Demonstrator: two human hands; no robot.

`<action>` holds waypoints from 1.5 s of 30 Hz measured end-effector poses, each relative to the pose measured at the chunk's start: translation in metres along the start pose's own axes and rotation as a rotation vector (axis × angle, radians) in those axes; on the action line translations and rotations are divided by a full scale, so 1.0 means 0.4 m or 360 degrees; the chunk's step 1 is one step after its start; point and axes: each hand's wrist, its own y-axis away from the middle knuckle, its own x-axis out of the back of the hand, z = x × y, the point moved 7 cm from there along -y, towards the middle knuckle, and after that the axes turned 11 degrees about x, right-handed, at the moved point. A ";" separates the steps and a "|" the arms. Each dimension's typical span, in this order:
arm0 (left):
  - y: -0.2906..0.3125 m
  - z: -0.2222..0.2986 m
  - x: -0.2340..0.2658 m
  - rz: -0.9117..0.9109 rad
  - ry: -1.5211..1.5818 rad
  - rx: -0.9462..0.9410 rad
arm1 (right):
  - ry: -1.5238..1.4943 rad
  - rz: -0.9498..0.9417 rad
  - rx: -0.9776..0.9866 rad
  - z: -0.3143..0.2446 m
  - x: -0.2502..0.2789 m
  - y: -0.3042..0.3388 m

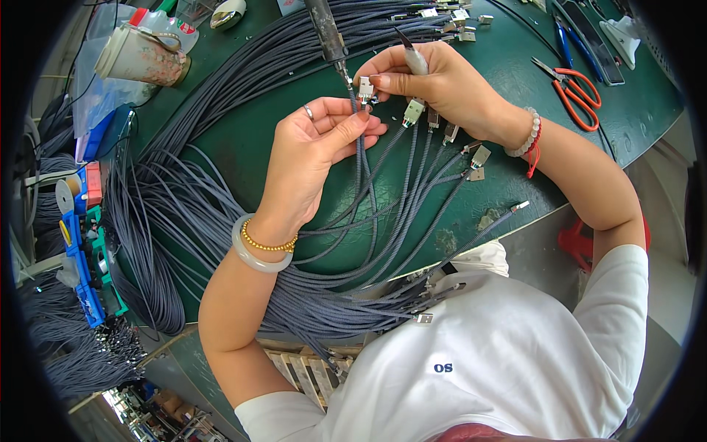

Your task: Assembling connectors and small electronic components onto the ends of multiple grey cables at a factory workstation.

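Note:
My left hand (324, 140) is closed, pinching a grey braided cable (359, 158) close to its end between thumb and fingers. Against that end, my right hand (442, 85) pinches a small silvery metal connector (366, 87) with thumb and index finger. A slim tool with a dark pointed tip and pale grip (414, 59) is also tucked in the right hand, its tip pointing away from me. Just above the connector, the tip of a soldering iron (328, 33) points down. Several loose cable ends with metal connectors (414, 112) lie below my right hand.
Bundles of grey cables (221, 88) curve across the green table (626, 118) and hang over its near edge. Orange-handled scissors (578, 96) and blue-handled pliers (565, 44) lie at right. A floral cup (143, 55) stands far left, above blue bins (85, 272).

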 end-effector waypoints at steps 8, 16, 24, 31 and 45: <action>0.005 0.009 0.007 0.0063 0.0172 -0.0098 | -0.0020 0.0015 -0.0039 -0.003 -0.003 0.003; 0.007 0.009 0.034 0.0203 0.0139 -0.0210 | 0.0060 -0.0049 -0.0240 -0.013 -0.022 0.018; 0.010 0.004 0.027 0.0202 0.0111 -0.0198 | 0.0246 -0.0075 -0.0122 -0.023 -0.034 0.017; 0.014 0.006 0.026 0.0228 0.0108 -0.0186 | 0.0379 -0.0024 -0.0012 -0.026 -0.032 0.020; 0.015 0.001 0.017 0.0077 0.0167 -0.0205 | 0.0701 0.0112 -0.0049 -0.040 -0.024 0.033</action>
